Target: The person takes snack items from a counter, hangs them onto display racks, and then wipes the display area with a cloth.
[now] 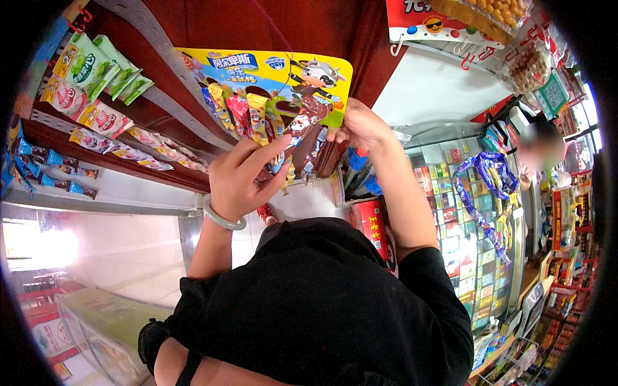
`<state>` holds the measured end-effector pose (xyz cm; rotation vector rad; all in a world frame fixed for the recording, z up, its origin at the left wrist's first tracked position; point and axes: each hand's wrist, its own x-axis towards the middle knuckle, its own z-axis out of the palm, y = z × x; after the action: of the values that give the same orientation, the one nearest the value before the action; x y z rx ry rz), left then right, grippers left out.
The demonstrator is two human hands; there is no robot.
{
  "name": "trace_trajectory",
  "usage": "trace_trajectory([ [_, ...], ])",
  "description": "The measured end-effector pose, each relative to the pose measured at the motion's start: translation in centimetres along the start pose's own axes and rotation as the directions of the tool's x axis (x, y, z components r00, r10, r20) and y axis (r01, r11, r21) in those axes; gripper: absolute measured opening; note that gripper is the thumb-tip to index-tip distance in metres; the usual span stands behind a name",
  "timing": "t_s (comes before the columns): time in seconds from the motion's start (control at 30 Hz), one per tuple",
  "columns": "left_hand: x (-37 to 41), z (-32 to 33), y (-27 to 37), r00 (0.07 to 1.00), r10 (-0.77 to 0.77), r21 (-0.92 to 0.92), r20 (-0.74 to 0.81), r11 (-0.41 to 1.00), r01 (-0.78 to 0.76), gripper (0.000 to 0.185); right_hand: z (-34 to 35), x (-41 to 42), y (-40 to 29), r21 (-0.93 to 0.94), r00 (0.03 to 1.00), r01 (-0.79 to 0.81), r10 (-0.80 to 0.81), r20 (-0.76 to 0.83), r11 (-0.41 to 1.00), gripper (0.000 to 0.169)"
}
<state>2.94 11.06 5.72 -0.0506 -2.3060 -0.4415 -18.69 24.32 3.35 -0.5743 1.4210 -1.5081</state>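
Observation:
A yellow and blue printed display card (pixel 333 67) with a cartoon cow hangs by a thin string in front of dark red-brown wood. My left hand (pixel 241 176), with a pale bangle at the wrist, grips the lower part of a brown wrapped snack stick (pixel 305 120). The stick's upper end lies against the card near its right-hand slots; whether it is in a slot I cannot tell. My right hand (pixel 364 126) holds the card's lower right edge. Yellow sticks (pixel 257 113) and a red stick (pixel 237 111) hang in the card's other slots.
Green candy bags (pixel 89 67) and pink candy bags (pixel 104 118) hang on strips at left. A glass counter (pixel 446 193) with many small boxes stands at right, wrapped strips (pixel 483 193) on it. A person (pixel 540 144) is beyond. A red carton (pixel 372 227) sits low down.

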Motion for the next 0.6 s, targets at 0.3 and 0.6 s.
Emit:
trace_trajectory([
  [0.3,1.4,-0.3,0.8,0.998,-0.063,-0.036,-0.024,0.997,0.062,0.038,-1.5,1.4,-1.4,-0.783,0.820,0.384,-0.571,0.045,0.489,0.023],
  [0.6,1.5,0.6,1.2,0.980,-0.200,-0.072,0.007,0.977,0.200,0.038,-2.1,2.3,-1.8,-0.955,0.541,0.271,-0.839,0.051,0.117,0.022],
])
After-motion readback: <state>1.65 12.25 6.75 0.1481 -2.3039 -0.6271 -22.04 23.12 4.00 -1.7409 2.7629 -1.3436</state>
